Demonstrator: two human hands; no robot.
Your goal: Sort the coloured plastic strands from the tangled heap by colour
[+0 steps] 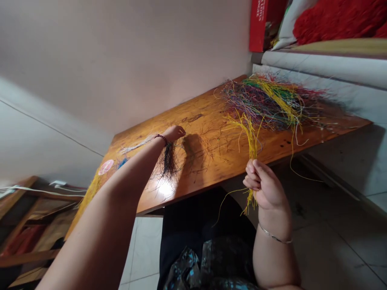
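A wooden frame stands left of the glossy wooden table; a round pinkish sticker marks the table's left end. Over the table's middle, by black strands, hangs the left hand, its grip unclear. Apart, at the table's near edge, the right hand clenches yellow strands. Beyond the table's far right corner, a red box reads "LOTUS".

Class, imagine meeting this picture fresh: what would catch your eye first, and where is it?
The tangled heap of multicoloured strands at the right end of the wooden table dominates. Next comes the bundle of yellow strands held in the right hand by the near edge. The left hand is over the table, near black strands.
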